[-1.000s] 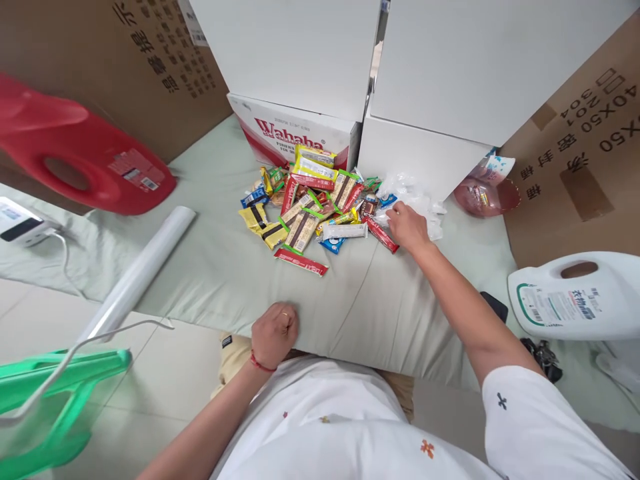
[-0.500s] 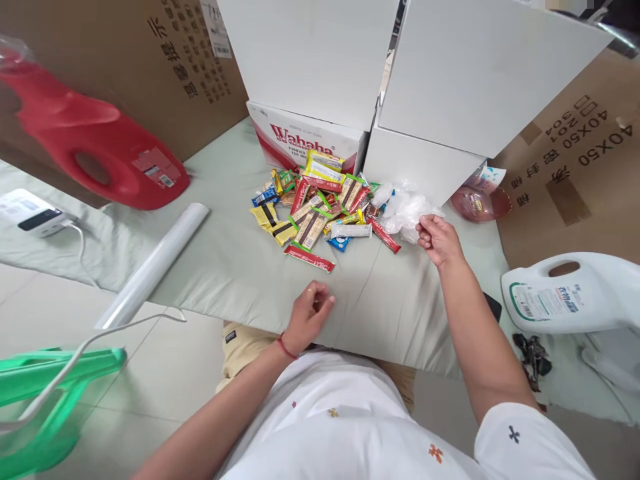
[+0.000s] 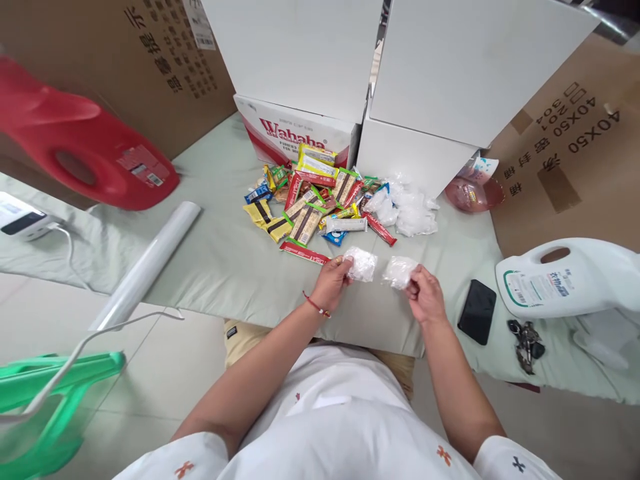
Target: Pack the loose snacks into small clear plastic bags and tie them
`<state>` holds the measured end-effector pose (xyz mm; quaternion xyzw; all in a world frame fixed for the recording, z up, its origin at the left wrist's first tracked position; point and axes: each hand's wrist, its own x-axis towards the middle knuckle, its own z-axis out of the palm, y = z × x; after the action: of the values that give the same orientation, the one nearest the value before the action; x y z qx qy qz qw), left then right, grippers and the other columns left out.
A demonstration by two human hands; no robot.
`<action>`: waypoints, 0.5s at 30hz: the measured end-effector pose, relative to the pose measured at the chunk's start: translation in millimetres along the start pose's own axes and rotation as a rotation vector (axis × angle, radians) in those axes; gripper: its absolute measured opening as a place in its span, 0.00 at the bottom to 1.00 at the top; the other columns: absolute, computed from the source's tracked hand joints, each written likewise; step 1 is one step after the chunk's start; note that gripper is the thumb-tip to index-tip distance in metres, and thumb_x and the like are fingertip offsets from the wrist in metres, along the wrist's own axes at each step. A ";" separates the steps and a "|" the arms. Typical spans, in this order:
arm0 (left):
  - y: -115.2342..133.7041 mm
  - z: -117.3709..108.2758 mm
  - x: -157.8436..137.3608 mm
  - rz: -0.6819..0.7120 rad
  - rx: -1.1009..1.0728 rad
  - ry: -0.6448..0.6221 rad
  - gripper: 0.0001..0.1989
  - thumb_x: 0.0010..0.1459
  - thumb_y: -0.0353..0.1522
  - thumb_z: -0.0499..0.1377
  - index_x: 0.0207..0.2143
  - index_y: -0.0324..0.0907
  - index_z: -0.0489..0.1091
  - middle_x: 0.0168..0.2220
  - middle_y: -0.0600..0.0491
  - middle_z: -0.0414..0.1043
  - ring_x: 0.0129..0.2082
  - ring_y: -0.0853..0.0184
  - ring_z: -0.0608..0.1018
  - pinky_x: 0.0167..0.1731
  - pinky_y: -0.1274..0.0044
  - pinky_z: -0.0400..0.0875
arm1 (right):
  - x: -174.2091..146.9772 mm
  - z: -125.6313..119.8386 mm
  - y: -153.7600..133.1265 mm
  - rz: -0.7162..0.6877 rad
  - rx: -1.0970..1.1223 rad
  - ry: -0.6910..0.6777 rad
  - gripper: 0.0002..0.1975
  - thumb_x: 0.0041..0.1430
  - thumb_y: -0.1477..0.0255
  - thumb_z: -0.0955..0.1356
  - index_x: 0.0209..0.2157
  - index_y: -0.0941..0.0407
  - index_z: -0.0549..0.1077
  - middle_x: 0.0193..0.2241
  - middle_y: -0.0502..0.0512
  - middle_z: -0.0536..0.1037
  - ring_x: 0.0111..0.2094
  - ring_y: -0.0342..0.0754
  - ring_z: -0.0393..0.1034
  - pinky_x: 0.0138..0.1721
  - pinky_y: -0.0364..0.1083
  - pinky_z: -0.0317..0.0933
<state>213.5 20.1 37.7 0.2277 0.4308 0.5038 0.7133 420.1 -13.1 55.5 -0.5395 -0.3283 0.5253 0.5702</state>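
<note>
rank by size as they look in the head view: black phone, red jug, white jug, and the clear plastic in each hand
1. Red jug (cut off by the frame)
2. White jug (also cut off)
3. Black phone
4. Left plastic, in the left hand, and right plastic, in the right hand: too alike to rank

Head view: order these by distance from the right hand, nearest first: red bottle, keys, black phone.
1. Black phone: just right of the right hand.
2. Keys: farther right.
3. Red bottle: far left side.

Clear plastic wads (image 3: 362, 264) partly behind hands (image 3: 427, 295)
</note>
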 end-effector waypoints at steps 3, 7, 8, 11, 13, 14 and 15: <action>2.7 -10.6 -8.8 -0.042 -0.034 -0.031 0.22 0.40 0.42 0.75 0.28 0.41 0.67 0.24 0.59 0.68 0.23 0.74 0.70 0.23 0.80 0.64 | 27.4 -7.1 -17.9 -0.124 0.017 0.060 0.16 0.51 0.64 0.73 0.24 0.52 0.61 0.19 0.42 0.60 0.18 0.39 0.50 0.17 0.40 0.46; 2.4 -13.8 -17.7 -0.057 -0.036 -0.025 0.20 0.41 0.39 0.74 0.29 0.40 0.69 0.24 0.57 0.71 0.23 0.73 0.73 0.23 0.80 0.66 | 50.5 0.4 -40.3 -0.293 -0.279 0.037 0.15 0.55 0.55 0.72 0.37 0.50 0.73 0.31 0.50 0.74 0.26 0.42 0.63 0.27 0.44 0.62; 2.2 -14.1 -19.2 -0.061 -0.036 -0.016 0.20 0.42 0.39 0.74 0.29 0.39 0.69 0.23 0.57 0.71 0.23 0.73 0.74 0.23 0.80 0.66 | 48.4 4.3 -42.1 -0.366 -0.403 -0.004 0.17 0.56 0.55 0.72 0.42 0.50 0.75 0.37 0.53 0.76 0.29 0.44 0.65 0.30 0.46 0.64; 2.4 -14.6 -23.7 -0.071 -0.047 0.006 0.19 0.44 0.39 0.74 0.29 0.39 0.70 0.22 0.57 0.70 0.22 0.73 0.74 0.23 0.81 0.67 | 25.8 17.9 -32.1 -0.597 -0.734 -0.328 0.20 0.56 0.59 0.74 0.50 0.47 0.77 0.49 0.57 0.76 0.41 0.51 0.70 0.41 0.51 0.68; 2.3 -13.7 -28.1 -0.085 -0.081 -0.026 0.18 0.47 0.42 0.73 0.30 0.39 0.71 0.25 0.55 0.72 0.25 0.72 0.76 0.27 0.79 0.71 | 6.7 26.2 -15.0 -0.648 -0.846 -0.519 0.13 0.60 0.62 0.73 0.47 0.46 0.79 0.45 0.57 0.78 0.44 0.55 0.69 0.46 0.54 0.66; 1.6 -12.9 -30.5 -0.091 -0.095 -0.068 0.19 0.48 0.43 0.72 0.32 0.39 0.72 0.27 0.54 0.74 0.27 0.71 0.77 0.30 0.78 0.73 | -1.4 29.6 -5.1 -0.642 -0.864 -0.533 0.09 0.63 0.64 0.71 0.43 0.46 0.80 0.41 0.57 0.79 0.43 0.55 0.69 0.46 0.55 0.65; 0.4 -12.1 -32.6 -0.092 -0.098 -0.119 0.19 0.48 0.42 0.72 0.33 0.39 0.73 0.29 0.53 0.75 0.30 0.70 0.78 0.34 0.77 0.75 | -7.9 32.3 4.6 -0.619 -0.855 -0.502 0.07 0.65 0.64 0.69 0.40 0.47 0.81 0.36 0.56 0.79 0.41 0.55 0.69 0.45 0.54 0.65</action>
<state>199.1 -10.9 44.2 0.2021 0.3727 0.4766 0.7701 386.7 -12.5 59.1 -0.4595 -0.7787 0.2670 0.3336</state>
